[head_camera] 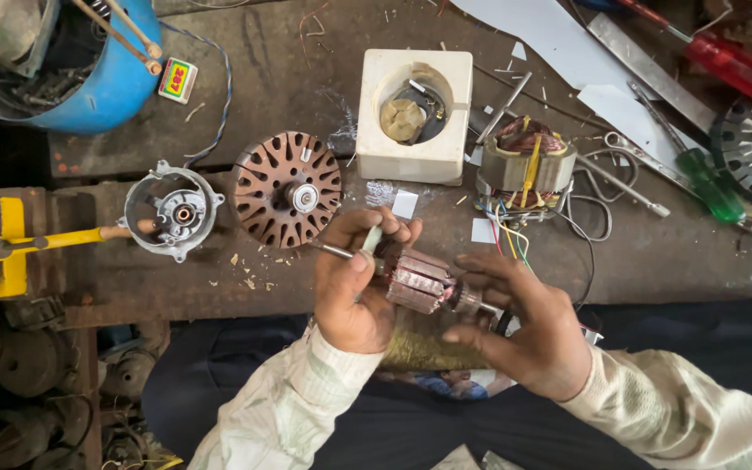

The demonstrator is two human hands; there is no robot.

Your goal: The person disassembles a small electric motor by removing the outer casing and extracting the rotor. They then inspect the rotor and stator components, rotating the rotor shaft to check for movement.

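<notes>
Fingers (367,248) of the left hand (354,287) wrapped around the steel shaft end of a small motor armature with copper-brown laminated core and commutator (419,280); thumb and forefinger also pinch a pale slim strip, kind unclear. Right hand (533,326) cups the opposite end, fingers spread and only lightly curled, tips near the commutator and far shaft stub; firm grasp or mere steadying, cannot tell. Armature held level above the lap, just in front of the worn dark workbench (654,261). Judged dense for its size, rigid, metal throughout; shaft ends smooth and likely oily, so apt to slip or spin. Best hold looks to be the bare shaft stubs or the laminated core body; fine copper windings and commutator bars probably scratch or nick easily, poor places to squeeze. On bench nearby: rust-coloured slotted round rotor disc (287,188), grey cast-metal end housing with bearing (173,211), white square plastic motor base (415,113), wound stator with yellow tape and coloured leads (526,165), green-handled screwdriver (708,184), red-handled screwdriver (737,68), blue drum (106,87).
</notes>
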